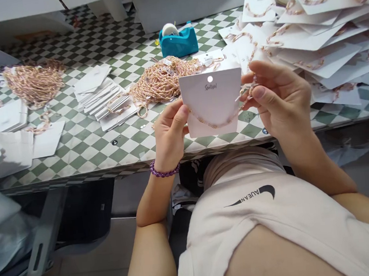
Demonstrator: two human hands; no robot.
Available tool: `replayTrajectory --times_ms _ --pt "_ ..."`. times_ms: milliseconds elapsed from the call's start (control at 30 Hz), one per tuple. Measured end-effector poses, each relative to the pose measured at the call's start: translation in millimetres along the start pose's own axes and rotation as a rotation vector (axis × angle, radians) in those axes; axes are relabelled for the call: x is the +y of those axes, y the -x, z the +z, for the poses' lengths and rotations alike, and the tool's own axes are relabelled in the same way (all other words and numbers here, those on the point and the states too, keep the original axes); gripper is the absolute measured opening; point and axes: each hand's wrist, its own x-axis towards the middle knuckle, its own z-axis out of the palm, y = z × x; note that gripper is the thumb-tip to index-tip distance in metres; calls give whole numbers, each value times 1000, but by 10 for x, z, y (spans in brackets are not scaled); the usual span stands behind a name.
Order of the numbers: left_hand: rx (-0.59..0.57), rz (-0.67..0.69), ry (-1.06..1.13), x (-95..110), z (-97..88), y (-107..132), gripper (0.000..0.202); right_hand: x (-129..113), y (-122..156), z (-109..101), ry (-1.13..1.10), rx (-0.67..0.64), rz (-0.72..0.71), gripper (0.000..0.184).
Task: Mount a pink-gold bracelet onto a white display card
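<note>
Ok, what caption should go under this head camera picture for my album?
Left hand and right hand hold a white card strung with a pink-gold chain, above a checkered table piled with more.

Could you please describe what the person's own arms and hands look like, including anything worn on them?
Both forearms are bare, with no sleeves reaching them. The left hand has a bracelet of round purple beads around its wrist. The right hand shows no bracelet, watch or glove. No rings show on either hand, and the nails look short and unpainted.
</note>
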Motion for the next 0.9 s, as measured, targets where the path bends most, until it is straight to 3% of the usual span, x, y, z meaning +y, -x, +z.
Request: replayTrajectory --times_ms 133,367,900 --pt "-3 34 -25 -30 -22 -22 31 -20 -8 -29 -28 -58 38 39" --pt "-137 131 -67 -54 -14 -26 39 44 -22 24 -34 39 31 28" --pt "-223 175 -76 -148 -3 -23 38 172 -32 54 -353 42 425 37"
